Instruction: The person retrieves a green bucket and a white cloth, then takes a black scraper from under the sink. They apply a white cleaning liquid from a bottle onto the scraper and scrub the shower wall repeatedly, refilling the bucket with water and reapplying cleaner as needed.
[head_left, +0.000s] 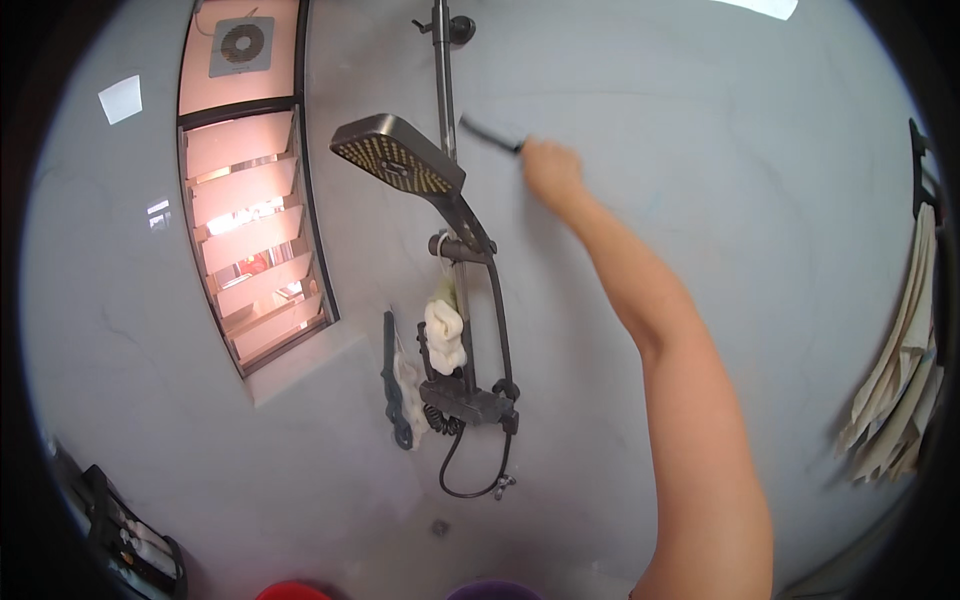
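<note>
My right hand (553, 176) is raised before the grey marbled wall, closed around the end of a thin dark brush or similar tool (491, 137). The tool is blurred; its far end lies beside the metal shower riser pipe (445, 90), and I cannot tell whether they touch. Left of the pipe a square hand shower (401, 154) sits tilted in its holder (457, 249). A cream bath puff (445, 337) hangs below the holder, above the dark shower mixer (469, 403). My left hand is out of view.
A louvred window (251, 232) with an exhaust fan (241, 45) is at left. A long-handled back scrubber (390, 375) hangs beside the mixer. Towels (896, 360) hang at right. A bottle rack (135, 532) is at lower left; red (292, 591) and purple (495, 590) plastic rims show at the bottom.
</note>
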